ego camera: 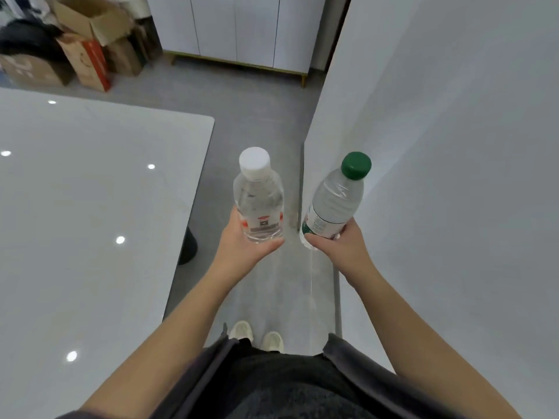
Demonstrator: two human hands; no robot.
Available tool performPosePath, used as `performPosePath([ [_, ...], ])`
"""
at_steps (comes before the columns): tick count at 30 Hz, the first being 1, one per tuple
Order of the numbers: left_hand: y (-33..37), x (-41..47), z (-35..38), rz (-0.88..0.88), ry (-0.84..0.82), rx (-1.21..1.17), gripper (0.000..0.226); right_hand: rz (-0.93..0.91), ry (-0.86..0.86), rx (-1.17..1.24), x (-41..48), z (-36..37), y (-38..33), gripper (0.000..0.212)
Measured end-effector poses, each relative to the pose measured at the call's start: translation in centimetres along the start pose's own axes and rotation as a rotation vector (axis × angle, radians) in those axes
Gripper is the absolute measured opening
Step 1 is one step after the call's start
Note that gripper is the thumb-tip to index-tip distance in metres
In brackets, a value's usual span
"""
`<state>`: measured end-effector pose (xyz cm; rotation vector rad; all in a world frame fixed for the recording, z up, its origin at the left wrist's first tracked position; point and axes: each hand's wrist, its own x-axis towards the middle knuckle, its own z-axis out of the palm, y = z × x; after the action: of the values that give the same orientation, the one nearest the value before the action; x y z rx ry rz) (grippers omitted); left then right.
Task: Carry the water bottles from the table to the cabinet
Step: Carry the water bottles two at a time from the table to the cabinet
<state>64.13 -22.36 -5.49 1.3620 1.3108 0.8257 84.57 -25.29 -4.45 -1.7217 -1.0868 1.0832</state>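
— Two bottles, is it? Where are they?

— Both are in the air over the grey floor (257, 101), near the middle of the view. The white-capped bottle (258, 204) is in the left hand (242, 246), and the green-capped bottle (335, 204) is in the right hand (343, 246).

— How do the hands hold them?

— Each hand is curled round the lower part of its bottle, with the thumb across the near side. The fingers are hidden behind the bottles. The left bottle stands about upright, cap towards twelve o'clock. The right one leans, cap towards one o'clock.

— Do the bottles touch?

— No, they are apart, with a strip of floor showing between them.

— And the table?

— The glossy white table (90, 207) fills the nine o'clock side, with ceiling lights mirrored in its top. Both bottles are off it, past its rounded corner.

— The cabinet?

— The white cabinet (242, 28) is at twelve o'clock, its doors closed, on thin gold-coloured legs. It is well apart from the bottles.

— Anything else?

— A pale wall (438, 146) runs along three o'clock, just beside the green-capped bottle. Cardboard boxes (84, 49) are heaped at eleven o'clock. Pale shoes (257, 335) show at six o'clock.
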Motion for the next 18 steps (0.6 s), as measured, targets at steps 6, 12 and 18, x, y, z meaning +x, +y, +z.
performPosePath([
  [6,8.8,5.1,-2.9,0.221,0.025,0.011,0.072,-0.166,0.128,0.157,2.3,-1.6,-9.3,0.050],
  [12,19.4,7.8,-5.2,0.432,0.052,-0.098,0.061,-0.404,0.138,0.228,3.7,-3.9,-19.7,0.048],
  [18,27.3,9.3,-7.4,0.514,0.022,-0.250,0.065,-0.534,0.156,0.225,4.0,-6.0,-27.4,0.054],
])
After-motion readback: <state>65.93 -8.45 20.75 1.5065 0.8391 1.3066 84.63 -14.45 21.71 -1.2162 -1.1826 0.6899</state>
